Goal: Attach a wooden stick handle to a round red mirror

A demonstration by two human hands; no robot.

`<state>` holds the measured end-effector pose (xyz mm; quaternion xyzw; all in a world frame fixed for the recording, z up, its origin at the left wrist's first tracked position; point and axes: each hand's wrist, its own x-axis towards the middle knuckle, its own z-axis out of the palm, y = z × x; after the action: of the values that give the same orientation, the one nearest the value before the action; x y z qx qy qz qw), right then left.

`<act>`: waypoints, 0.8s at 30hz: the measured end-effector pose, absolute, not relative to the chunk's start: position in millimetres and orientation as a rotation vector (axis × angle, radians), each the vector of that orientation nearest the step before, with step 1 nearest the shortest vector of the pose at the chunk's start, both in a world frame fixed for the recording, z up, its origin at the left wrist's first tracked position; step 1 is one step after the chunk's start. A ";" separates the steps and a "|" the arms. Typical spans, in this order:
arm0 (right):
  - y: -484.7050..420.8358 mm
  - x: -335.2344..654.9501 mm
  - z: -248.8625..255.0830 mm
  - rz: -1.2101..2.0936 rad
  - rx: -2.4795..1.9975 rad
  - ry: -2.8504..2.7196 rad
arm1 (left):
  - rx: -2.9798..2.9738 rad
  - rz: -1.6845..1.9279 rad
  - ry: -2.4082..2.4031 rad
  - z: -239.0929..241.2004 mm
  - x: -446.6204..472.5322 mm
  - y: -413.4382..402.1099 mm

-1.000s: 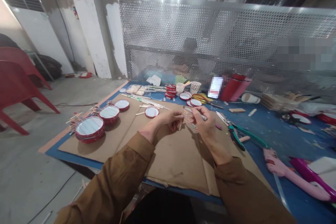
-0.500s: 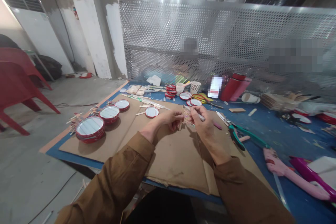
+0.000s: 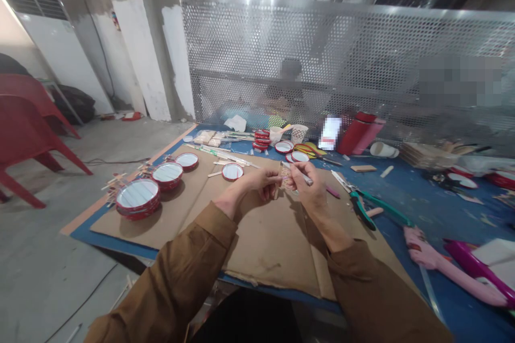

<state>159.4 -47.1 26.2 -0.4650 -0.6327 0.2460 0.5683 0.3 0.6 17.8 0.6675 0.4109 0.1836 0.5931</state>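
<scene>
Over the cardboard sheet (image 3: 257, 241), my left hand (image 3: 263, 182) is closed on a small wooden piece (image 3: 277, 188), held upright by the fingertips. My right hand (image 3: 311, 187) faces it, closed around a slim pen-like tool (image 3: 308, 179) whose pale front end reaches the top of the wooden piece. The tool's exact kind is too small to make out, and the fingers partly hide both things. Behind the hands lies a round red-rimmed tin lid (image 3: 232, 171) with a white inside. Green-handled pliers (image 3: 364, 211) rest to the right of my right hand.
Red-rimmed tins (image 3: 138, 195) with wooden sticks behind them stand at left. Paper cups (image 3: 299, 133), a phone (image 3: 330, 133) and a red bottle (image 3: 357, 134) line the back, before a perforated metal screen (image 3: 249, 53). A pink glue gun (image 3: 418, 246) lies at right.
Both hands stay nearly in place. The pen-like tool in my right hand has shifted very slightly against the wooden piece; nothing was let go.
</scene>
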 end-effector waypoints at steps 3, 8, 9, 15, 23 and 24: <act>-47.0 158.9 26.4 0.580 -1.088 -1.483 | 1.558 0.427 0.963 17.4 0.3 1.2; -48.3 158.2 27.3 0.577 -1.094 -1.493 | 1.567 0.425 0.949 15.3 -0.3 2.3; -48.8 158.0 27.8 0.582 -1.093 -1.487 | 1.567 0.430 0.949 15.2 -0.4 2.2; -52.6 156.9 33.6 0.534 -1.126 -1.466 | 1.585 0.397 0.965 18.8 -0.5 0.3; -51.5 156.7 32.5 0.589 -1.097 -1.478 | 1.586 0.403 0.940 16.3 -0.7 2.7; -51.0 156.7 31.9 0.596 -1.094 -1.477 | 1.580 0.408 0.944 15.8 -0.7 2.8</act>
<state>156.7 -51.0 31.9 -0.4656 -0.6289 0.2536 0.5687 -0.7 2.8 15.8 0.6783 0.4049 0.1751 0.5876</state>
